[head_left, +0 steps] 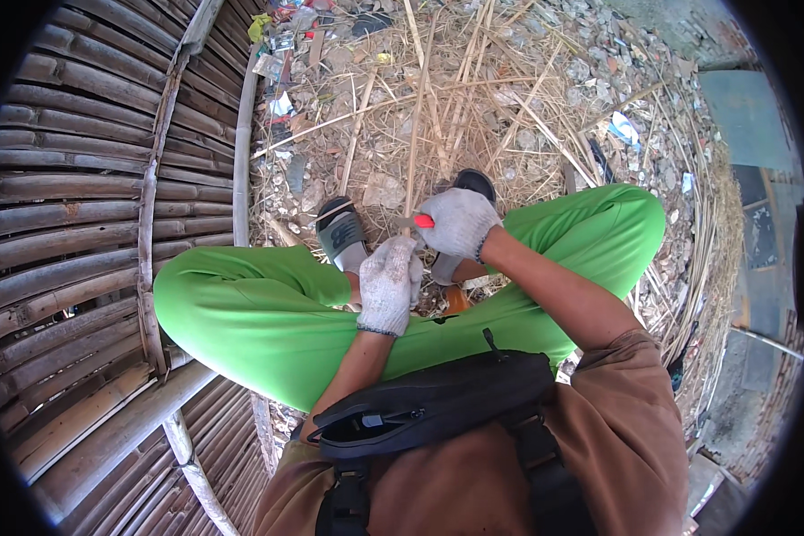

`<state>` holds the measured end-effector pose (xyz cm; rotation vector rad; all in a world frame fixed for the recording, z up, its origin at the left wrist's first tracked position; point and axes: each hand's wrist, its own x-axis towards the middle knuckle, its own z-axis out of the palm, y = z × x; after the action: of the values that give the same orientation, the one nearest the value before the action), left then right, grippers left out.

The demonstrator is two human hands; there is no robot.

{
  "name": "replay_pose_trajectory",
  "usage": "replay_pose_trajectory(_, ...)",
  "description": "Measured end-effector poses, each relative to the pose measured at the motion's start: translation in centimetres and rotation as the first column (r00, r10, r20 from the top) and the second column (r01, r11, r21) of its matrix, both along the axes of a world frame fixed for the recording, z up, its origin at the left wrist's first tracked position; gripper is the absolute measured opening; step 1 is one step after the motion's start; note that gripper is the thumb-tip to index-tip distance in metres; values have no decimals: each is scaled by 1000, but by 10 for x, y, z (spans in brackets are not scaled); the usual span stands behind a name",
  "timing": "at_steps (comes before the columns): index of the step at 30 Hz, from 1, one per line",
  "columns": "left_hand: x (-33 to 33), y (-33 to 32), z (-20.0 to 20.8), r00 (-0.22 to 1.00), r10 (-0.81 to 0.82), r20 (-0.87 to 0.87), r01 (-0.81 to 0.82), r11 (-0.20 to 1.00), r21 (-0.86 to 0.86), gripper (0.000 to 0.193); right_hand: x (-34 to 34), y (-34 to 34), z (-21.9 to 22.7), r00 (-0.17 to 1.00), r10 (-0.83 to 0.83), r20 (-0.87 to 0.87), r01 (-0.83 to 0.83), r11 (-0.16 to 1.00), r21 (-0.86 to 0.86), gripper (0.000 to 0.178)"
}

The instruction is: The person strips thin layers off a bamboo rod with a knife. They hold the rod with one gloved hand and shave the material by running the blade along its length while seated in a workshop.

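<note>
Both my hands wear whitish knit work gloves and meet between my bent knees. In my right hand (461,223) is a knife with a red handle (423,221); its short blade points left, across a long thin bamboo strip (413,170). My left hand (388,279) is closed around the near end of that strip, just below the blade. From there the strip runs away from me over the littered ground. How much of it lies inside the left glove is hidden.
A bamboo-slat wall (71,196) rises close on my left. Straw, split bamboo pieces and scraps cover the ground (500,116) ahead. My sandalled foot (341,230) is beside the strip. A black bag (438,402) hangs across my front. Greenish panels (749,121) stand at right.
</note>
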<state>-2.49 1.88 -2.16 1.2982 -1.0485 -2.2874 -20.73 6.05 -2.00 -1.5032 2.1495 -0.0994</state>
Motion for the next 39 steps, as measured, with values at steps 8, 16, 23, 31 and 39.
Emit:
replay_pose_trajectory(8,1,3,-11,998,-33,47,40,987,-156,23,-21,-29,-19,990,-110,-90,107,994,-35,33)
replay_pose_trajectory(16,5,2,-24,995,-38,90,59,969,-241,25,-50,-68,-20,988,-123,-94,133,985,110,39)
replay_pose_trajectory(23,5,5,-32,958,-146,246,264,782,-565,28,-91,-91,-31,957,-248,-151,269,953,138,41)
replay_pose_trajectory(31,15,2,-46,944,-115,310,296,710,-639,28,-91,-111,-63,923,-351,-157,366,927,77,46)
replay_pose_trajectory(39,1,-2,12,988,-143,-53,142,990,-15,28,-184,-48,-119,804,-594,-25,590,794,146,61)
